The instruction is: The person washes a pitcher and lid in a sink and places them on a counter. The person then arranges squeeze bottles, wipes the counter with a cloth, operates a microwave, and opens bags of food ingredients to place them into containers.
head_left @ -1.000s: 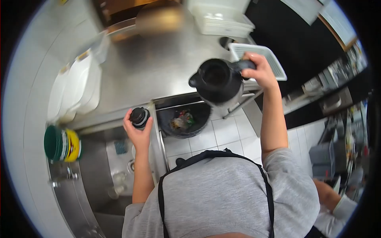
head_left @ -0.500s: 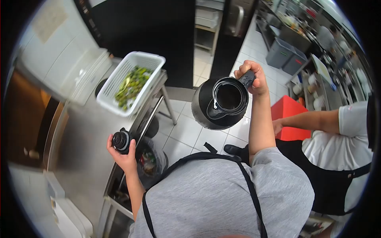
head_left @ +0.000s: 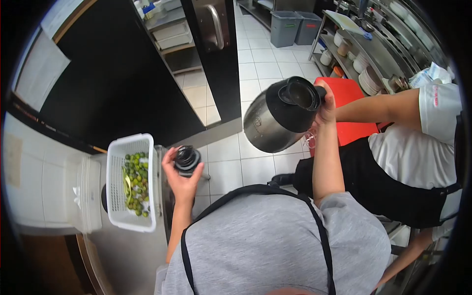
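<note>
My right hand (head_left: 326, 105) is wrapped round the handle of a steel and black jug (head_left: 278, 118), which is tilted in mid-air with its open black top facing up and to the right. Between the fingers and thumb of my left hand (head_left: 183, 179) is a black lid (head_left: 187, 160), held apart from the jug. Left of that hand, a white basket (head_left: 152, 196) with small green fruits (head_left: 137, 182) rests on the steel counter (head_left: 128, 250).
A co-worker in a white shirt and black apron (head_left: 344, 172) stands close on the right, an arm reaching over a red box (head_left: 346, 130). Grey bins (head_left: 285, 32) and a shelf with stacked dishes (head_left: 371, 81) are farther back. A black door (head_left: 123, 73) stands ahead.
The view has turned, so the basket now appears lower and farther left. The jug has tipped, showing its steel side. My left hand with the lid appears higher and nearer the jug.
</note>
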Available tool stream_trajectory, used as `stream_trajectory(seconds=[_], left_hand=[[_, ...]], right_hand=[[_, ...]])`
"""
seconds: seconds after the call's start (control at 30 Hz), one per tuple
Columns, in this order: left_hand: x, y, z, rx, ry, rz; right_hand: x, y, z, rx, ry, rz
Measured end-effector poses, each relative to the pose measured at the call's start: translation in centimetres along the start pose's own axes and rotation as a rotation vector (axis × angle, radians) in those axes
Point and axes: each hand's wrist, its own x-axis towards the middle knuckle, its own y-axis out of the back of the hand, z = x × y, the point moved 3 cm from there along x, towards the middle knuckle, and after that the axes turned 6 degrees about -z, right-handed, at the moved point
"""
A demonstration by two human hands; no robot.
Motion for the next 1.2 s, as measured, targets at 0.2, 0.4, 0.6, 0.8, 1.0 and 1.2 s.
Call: stream_trajectory(seconds=[0.2,0.4,0.6,0.8,1.0,1.2], left_hand=[[9.5,-5.3,-1.0,-0.066,-0.104,-0.301],[16.6,-14.8,-0.8,-0.397,-0.006,-0.562],[24.4,-31.2,-1.1,-0.66,0.083,-0.631],[37.2,-45.6,0.9,-0.803,0.027,-0.528],[51.1,-52.5,2.2,-0.615,-0.165,-0.606],[61.0,-57.4,3.1,-0.104,-0.572,-0.81]], right_hand=[[-0.1,-1.0,-2.5,-0.259,0.124,0.341],[4.0,3.8,-4.2,-0.405,0.203,0.682],[12.5,15.3,-7.7,-0.563,0.355,0.875],[19.8,25.8,-11.5,-0.916,0.304,0.793],[25.4,33.8,-6.4,-0.728,0.183,0.691],[35.9,36.3,-3.2,-0.847,0.125,0.597]])
